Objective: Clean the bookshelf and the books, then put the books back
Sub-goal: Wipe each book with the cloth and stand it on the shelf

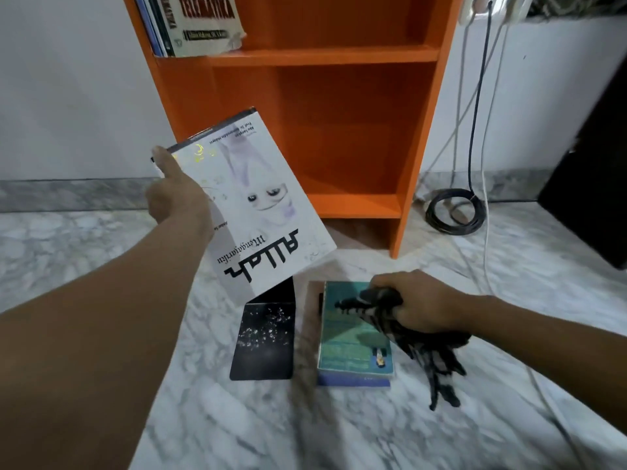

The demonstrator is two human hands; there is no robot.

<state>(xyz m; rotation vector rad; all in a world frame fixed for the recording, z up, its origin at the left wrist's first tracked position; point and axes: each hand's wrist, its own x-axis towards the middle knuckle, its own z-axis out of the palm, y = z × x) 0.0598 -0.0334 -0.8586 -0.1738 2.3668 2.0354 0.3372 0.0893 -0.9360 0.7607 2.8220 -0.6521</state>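
My left hand (176,195) grips a white paperback (261,198) by its left edge, thumb on the cover, holding it tilted in the air in front of the orange bookshelf (339,130). My right hand (424,303) clutches a dark striped cloth (420,337) over a teal book (349,334), which lies on top of a blue one (353,381) on the marble floor. A black book (264,337) lies flat beside that stack, partly under the white paperback. The lower shelves are bare; the upper shelf holds several upright books (193,25) at its left end.
A coiled black cable (454,212) and loose white and grey cords (488,232) lie on the floor right of the shelf. A power strip (488,5) hangs at the top right. A black object (590,184) stands at the right edge. White wall lies behind.
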